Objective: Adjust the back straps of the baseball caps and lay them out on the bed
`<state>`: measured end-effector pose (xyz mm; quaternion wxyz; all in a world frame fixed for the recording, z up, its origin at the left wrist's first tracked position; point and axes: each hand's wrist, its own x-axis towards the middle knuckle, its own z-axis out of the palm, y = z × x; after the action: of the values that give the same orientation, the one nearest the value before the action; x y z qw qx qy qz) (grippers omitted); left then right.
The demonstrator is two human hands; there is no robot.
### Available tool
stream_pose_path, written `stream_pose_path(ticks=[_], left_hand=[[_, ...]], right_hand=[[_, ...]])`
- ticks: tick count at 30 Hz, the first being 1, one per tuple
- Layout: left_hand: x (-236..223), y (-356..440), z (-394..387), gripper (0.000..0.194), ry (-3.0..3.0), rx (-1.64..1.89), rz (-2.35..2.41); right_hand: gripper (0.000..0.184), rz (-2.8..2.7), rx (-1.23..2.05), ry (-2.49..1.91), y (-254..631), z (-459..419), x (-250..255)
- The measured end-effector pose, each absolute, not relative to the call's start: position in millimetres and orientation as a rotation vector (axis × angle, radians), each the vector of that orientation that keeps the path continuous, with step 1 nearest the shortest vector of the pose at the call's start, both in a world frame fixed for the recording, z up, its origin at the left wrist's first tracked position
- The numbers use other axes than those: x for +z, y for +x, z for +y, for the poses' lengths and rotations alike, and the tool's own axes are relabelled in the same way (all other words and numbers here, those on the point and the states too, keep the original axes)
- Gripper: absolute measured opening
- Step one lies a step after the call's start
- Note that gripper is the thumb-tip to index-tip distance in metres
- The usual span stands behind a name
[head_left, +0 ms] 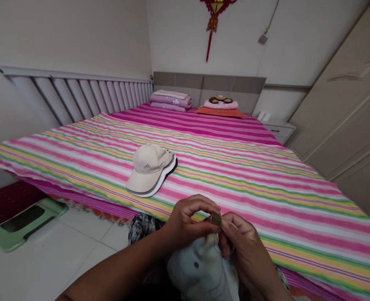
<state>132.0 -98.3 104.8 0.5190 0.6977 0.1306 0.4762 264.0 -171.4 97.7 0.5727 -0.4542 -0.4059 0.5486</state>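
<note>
A pale grey-green cap [200, 269] rests over my lap, its back strap raised between my hands. A brass-coloured metal buckle [215, 219] is pinched between the thumb and fingers of my left hand [189, 217]. From the other side, my right hand [246, 240] closes on the strap end beside the buckle; its fingertips partly hide the strap. Farther off, on the bed, lies a stack of caps [150, 169], with a beige one on top and grey, white and dark brims under it.
A bed with a striped sheet [235, 167] spreads in front of me. Folded purple bedding [170, 101] and a pink-and-orange pile [220, 106] lie by the headboard [216, 85]. A green stool [24, 223] stands on the tiles at left; a nightstand [279, 129] is at far right.
</note>
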Motion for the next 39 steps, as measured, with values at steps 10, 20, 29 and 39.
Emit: stream_pose_path(ticks=[10,20,29,39], left_hand=[[92,130,-95,0.021,1.686,1.080,0.372],[84,133,-93,0.024,1.740,1.145,0.291],[82,132,-93,0.024,1.703,1.117,0.271],[82,128,-87,0.026,1.640,1.019,0.318]], right_hand=[[0.023,-0.931,1.429,-1.020,265,-173,99],[0.026,-0.851,1.508,-0.975,264,-170,103],[0.027,-0.933,1.473,-1.015,268,-169,102],[0.025,-0.982,1.442,-1.054,270,-166,100]])
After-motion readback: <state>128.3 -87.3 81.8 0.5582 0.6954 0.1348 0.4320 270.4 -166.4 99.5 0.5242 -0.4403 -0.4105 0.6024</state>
